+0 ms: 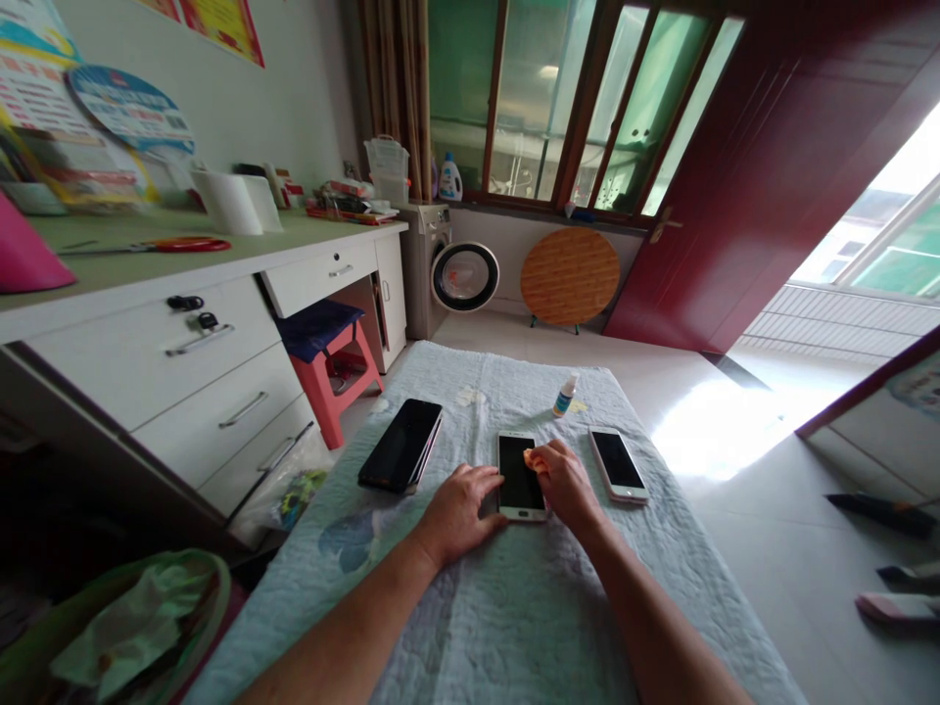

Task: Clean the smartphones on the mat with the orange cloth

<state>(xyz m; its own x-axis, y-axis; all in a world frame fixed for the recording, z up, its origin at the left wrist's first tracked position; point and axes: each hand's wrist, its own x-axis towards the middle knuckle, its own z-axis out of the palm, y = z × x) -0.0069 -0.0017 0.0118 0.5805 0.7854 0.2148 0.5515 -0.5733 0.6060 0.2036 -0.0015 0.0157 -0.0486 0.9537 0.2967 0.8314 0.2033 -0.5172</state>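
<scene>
A white smartphone [520, 475] with a dark screen lies face up on the cloth-covered table. My left hand [461, 509] holds it by the left side, fingers at the edge and thumb near the lower corner. Pinched in my right hand [564, 485] is a small orange cloth [536, 460], pressed against the upper right of the screen. To the right lies another white phone [618, 465], face up. On the left is a stack of dark phones [402, 446]. A small spray bottle [565, 396] with a blue label stands behind the phones.
A pale quilted cloth [470, 392] covers the table. At left are a white desk [212, 362] and a red stool [339, 377] with a dark blue top. A bin [210, 627] with crumpled tissue stands lower left. Farther back is a washing machine [422, 274] with its door open.
</scene>
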